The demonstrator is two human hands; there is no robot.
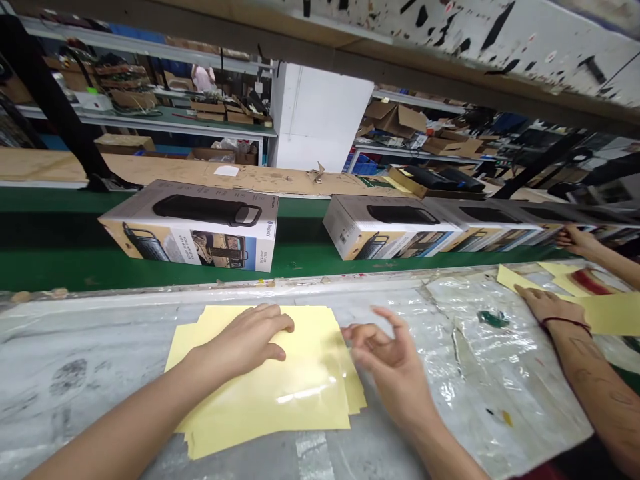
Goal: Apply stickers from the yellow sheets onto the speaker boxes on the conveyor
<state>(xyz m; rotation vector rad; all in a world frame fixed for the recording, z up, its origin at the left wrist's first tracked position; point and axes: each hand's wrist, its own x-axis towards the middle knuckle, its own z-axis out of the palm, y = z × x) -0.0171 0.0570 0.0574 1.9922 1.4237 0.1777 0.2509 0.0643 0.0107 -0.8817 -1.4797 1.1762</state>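
A loose stack of pale yellow sheets (300,400) with a glossy top lies on the plastic-covered bench, its edges uneven. My left hand (250,340) rests on top of the stack, fingers bent a little and thumb apart, gripping nothing. Just off the stack's right edge is my right hand (393,360). Its index finger is raised, the other fingers are curled loosely, and nothing shows between them. Whether its fingertips touch the sheets' edge I cannot tell.
Printed speaker boxes (225,227) stand in a row on the green conveyor belt (300,247) behind the bench. To the right, a co-worker's hand (547,307) lies on more yellow sheets (615,313); another hand (580,241) touches a box. A shelf edge (350,50) hangs overhead.
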